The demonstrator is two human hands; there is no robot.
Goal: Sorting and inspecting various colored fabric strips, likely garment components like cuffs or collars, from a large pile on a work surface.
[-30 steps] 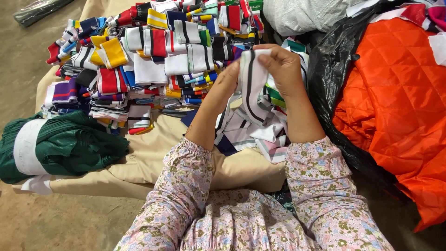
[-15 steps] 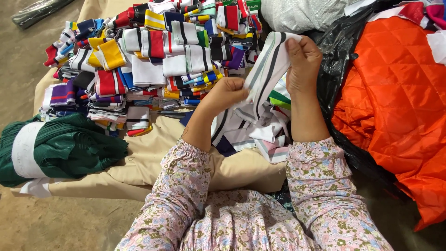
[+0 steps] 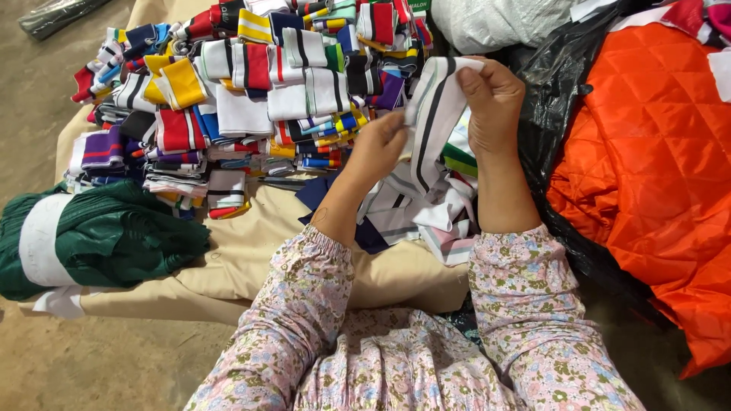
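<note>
A bare, mottled concrete floor [image 3: 46, 99] fills the left side and the lower left corner, evenly lit with no hard shadows. A beige cloth-covered surface [image 3: 251, 251] stands on it. At the floor's top left edge lies a dark plastic-wrapped roll [image 3: 53, 15].

The right hand [image 3: 493, 99] covers the top corner of the white knit band with black stripes [image 3: 430, 122]; its lower end vanishes among loose bands. The orange quilted jacket [image 3: 655, 167] and the green knit bundle [image 3: 99, 236] run past the picture's edges.
</note>
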